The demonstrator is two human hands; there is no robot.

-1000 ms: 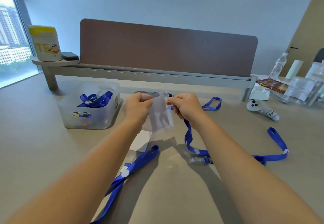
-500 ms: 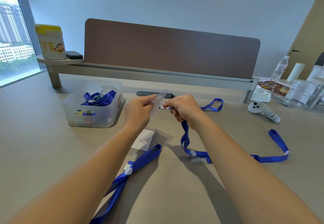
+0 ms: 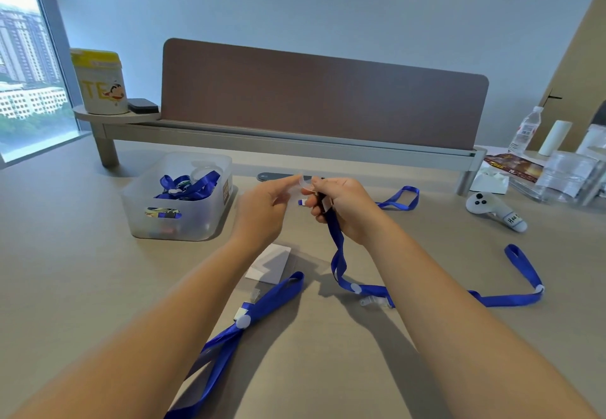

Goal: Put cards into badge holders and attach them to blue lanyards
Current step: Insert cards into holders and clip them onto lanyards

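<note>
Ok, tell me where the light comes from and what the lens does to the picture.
Head view: daylight enters from the window at left, so the arms throw shadows rightward across the desk; the wide-angle lens bows the brown divider panel; the clear badge holder between the hands is hard to make out.

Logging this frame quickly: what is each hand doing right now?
Left hand: pinching the clear badge holder.
Right hand: closed on the blue lanyard, fingertips also on the holder.
</note>
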